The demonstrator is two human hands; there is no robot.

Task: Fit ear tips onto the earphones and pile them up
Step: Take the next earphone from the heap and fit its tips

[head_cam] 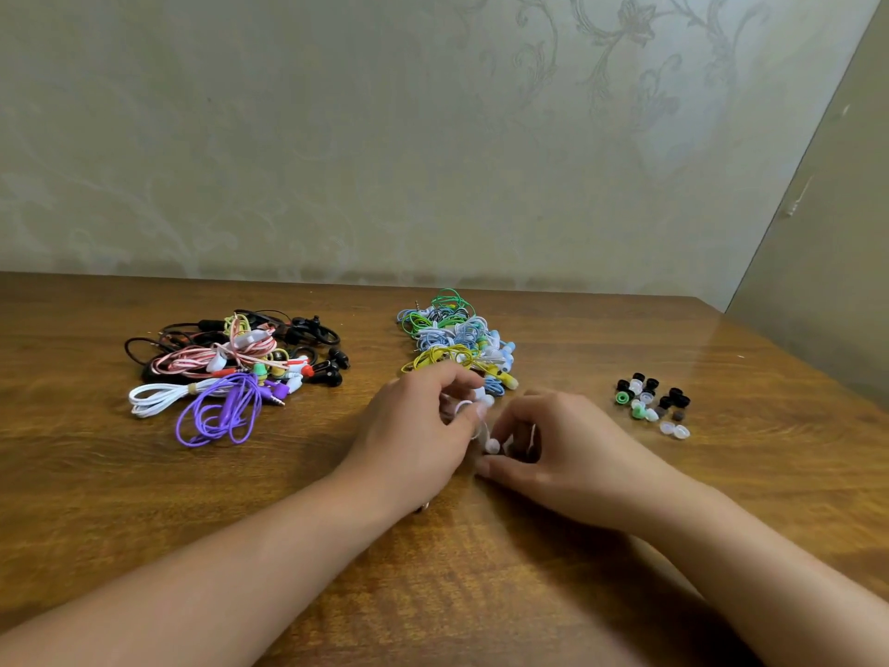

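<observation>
My left hand (418,426) and my right hand (558,450) meet at the table's middle. Between them is a white earphone set (486,426): the left hand's curled fingers grip its thin white cord, and the right hand's fingertips pinch a white earbud (493,445). Just behind the hands lies a pile of green, blue, white and yellow earphones (457,339). A second pile of earphones (231,363) in black, pink, white and purple sits at the left. Several loose ear tips (652,404), black, white, green and brown, are scattered at the right.
Everything rests on a glossy wooden table (433,546) that ends against a patterned wall (433,137). The table's right edge runs diagonally near the ear tips. A small metal plug (423,506) peeks out under my left wrist.
</observation>
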